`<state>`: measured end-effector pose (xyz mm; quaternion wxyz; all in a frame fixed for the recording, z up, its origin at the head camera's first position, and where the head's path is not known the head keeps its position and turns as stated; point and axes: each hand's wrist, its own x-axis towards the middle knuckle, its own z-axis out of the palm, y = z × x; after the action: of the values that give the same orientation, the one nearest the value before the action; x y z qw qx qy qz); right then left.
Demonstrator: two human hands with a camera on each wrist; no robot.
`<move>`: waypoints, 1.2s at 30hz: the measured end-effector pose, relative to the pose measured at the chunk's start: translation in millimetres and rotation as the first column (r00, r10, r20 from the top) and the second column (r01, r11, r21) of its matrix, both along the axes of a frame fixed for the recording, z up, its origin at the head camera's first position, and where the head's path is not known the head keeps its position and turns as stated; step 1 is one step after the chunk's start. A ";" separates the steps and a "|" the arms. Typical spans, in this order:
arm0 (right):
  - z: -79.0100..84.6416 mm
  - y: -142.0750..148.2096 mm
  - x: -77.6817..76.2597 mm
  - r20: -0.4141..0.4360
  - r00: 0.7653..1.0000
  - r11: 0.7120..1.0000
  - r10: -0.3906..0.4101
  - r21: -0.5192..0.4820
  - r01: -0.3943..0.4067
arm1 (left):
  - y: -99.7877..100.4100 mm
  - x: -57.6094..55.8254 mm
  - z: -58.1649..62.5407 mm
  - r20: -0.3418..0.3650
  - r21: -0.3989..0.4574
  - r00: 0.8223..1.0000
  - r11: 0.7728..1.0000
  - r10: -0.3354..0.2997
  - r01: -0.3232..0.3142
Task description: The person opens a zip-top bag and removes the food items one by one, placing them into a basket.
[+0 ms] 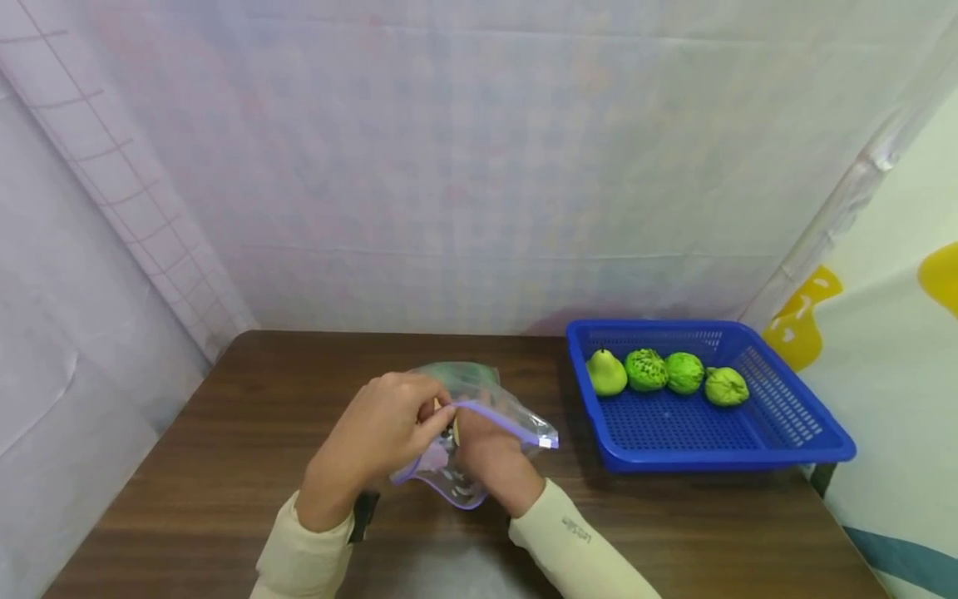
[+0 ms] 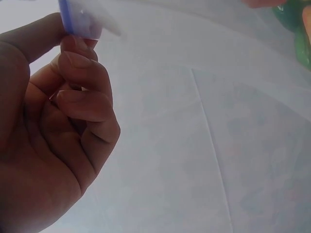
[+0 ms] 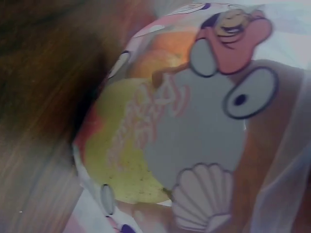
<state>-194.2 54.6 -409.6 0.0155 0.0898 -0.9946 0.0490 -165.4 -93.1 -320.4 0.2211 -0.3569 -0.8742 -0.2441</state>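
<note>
My left hand (image 1: 382, 420) pinches the purple zip edge of a clear printed zip bag (image 1: 467, 491) between thumb and fingertips. In the left wrist view, a bit of the purple strip (image 2: 77, 22) shows at the fingertips. My right hand (image 1: 486, 453) reaches through the bag's mouth, its fingers hidden in the head view. The right wrist view looks through the printed plastic at a speckled yellow pear (image 3: 116, 145), with my hand around it. Beside the pear inside the bag is an orange fruit (image 3: 155, 60). A shell print and cartoon shapes cover part of the pear.
A blue plastic basket (image 1: 711, 459) stands at the right of the brown wooden table (image 1: 247, 449). In it are a yellow-green pear (image 1: 606, 374) and several bumpy green fruits (image 1: 684, 373) in a row. White cloth (image 1: 486, 183) hangs behind the table.
</note>
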 end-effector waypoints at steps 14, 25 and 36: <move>31.1 3.8 31.5 -0.128 0.982 0.990 0.141 0.044 -0.136 | -2.0 -1.5 -1.6 -0.029 0.013 1.000 1.000 -0.011 0.011; 51.8 11.6 48.4 -0.238 0.929 0.959 0.282 0.069 -0.273 | -3.9 -1.8 -0.5 -0.029 0.016 1.000 1.000 0.007 -0.007; 61.0 23.8 53.3 -0.249 0.847 0.883 0.469 0.124 -0.452 | -7.5 -1.3 1.8 0.001 0.016 1.000 1.000 0.014 -0.014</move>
<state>-140.9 78.5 -348.6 0.1368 0.3319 -0.9333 0.0085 -166.7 -100.5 -318.6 0.2252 -0.3489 -0.8747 -0.2497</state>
